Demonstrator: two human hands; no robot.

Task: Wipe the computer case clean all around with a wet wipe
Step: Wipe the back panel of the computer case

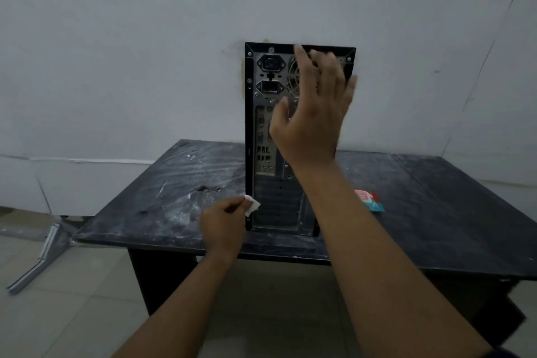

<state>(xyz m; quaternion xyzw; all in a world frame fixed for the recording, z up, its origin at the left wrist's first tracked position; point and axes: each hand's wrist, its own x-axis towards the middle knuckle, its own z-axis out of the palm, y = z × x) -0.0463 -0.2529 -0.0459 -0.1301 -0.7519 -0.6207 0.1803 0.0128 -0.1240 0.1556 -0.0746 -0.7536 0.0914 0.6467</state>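
The computer case [279, 206] is standing upright on the dark, dusty surface [436, 197], roughly midway along it and reaching close to its front edge, with the port-studded rear panel facing the person. The left grip [225, 222] is pinching a small folded wet wipe [252, 205] between thumb and fingers and holding it against the lower left edge of the rear panel, probably so that the wiping can run along that side. The right grip [312, 113] is hanging open, fingers spread, in front of the upper rear panel near the top right corner. It looks placed to steady the tall case against the push of the wipe, though whether it is touching cannot be told. A red and teal pack [370, 200] is lying on the surface just right of the case.
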